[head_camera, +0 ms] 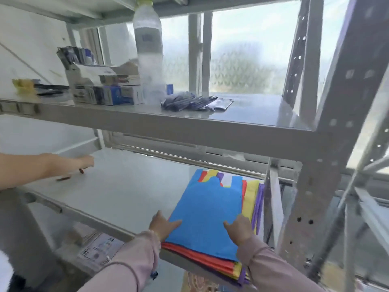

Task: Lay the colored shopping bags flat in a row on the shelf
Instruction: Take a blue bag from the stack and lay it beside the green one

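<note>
Fingers (175, 223) of both hands are lying straight, pressing the blue bag (207, 216) topping the bag stack (248, 270) on the shelf (126, 186).

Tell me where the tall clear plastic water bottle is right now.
In the head view, the tall clear plastic water bottle stands upright on the upper grey metal shelf, left of centre, between the small cardboard boxes and dark foil packets.

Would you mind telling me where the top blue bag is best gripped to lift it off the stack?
I'd take the blue bag by its near bottom edge, from the front. That edge hangs slightly over the shelf front, and the left hand and right hand already rest at its near corners. A thumb could probably slip beneath to pinch only the top layer.
</note>
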